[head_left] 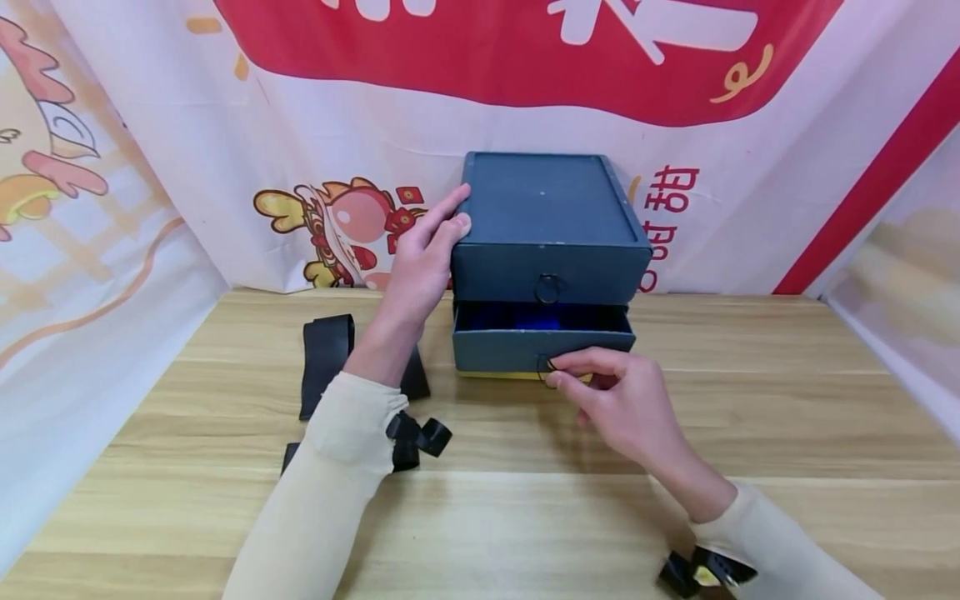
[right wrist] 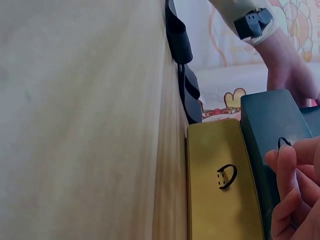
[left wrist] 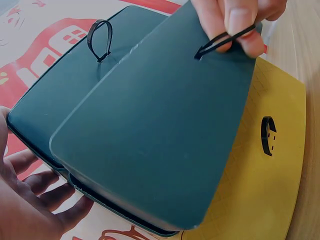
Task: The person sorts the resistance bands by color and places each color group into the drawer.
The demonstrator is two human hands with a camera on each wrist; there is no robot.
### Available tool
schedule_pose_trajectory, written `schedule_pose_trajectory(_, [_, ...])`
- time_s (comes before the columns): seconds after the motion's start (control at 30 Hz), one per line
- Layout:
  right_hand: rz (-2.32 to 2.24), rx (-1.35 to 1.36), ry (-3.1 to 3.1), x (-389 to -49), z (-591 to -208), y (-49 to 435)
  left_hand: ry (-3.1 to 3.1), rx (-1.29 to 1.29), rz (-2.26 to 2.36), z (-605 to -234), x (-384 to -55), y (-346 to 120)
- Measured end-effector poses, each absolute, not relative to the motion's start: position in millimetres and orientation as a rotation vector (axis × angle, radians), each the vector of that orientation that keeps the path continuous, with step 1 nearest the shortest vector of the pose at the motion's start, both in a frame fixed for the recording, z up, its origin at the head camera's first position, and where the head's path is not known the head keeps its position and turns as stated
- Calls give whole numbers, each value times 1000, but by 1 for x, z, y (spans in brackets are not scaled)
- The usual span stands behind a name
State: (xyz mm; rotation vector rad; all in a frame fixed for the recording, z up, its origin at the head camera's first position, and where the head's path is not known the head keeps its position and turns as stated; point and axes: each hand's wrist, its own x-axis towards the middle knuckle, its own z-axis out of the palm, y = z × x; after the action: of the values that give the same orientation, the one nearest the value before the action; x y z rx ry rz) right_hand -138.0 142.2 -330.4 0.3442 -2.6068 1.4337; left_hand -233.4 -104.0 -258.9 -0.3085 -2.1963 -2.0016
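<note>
A small drawer cabinet (head_left: 551,200), dark teal on top, stands against the backdrop. Its middle teal drawer (head_left: 495,350) is pulled partway out, and a dark blue inside shows. My right hand (head_left: 626,404) pinches the black loop pull (right wrist: 283,142) of that drawer between thumb and fingertips. My left hand (head_left: 423,267) lies against the cabinet's left side, fingers fairly straight, the thumb at the top edge. Above is the top drawer (left wrist: 65,100), shut, with its own black loop (left wrist: 100,40). The yellow bottom drawer (right wrist: 220,150) is shut too and also has a black loop (right wrist: 228,176).
Black bands (head_left: 324,358) lie on the wooden table (head_left: 487,533), left of the cabinet and partly behind my left arm. A printed cloth (head_left: 360,125) hangs behind the cabinet and along the sides. Black straps with small fittings sit on both sleeves.
</note>
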Motion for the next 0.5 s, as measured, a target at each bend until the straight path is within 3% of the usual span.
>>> schedule_pose_trajectory(0.5, [1477, 286, -2589, -168, -333, 140, -2182, -307, -2051, -258, -233, -103])
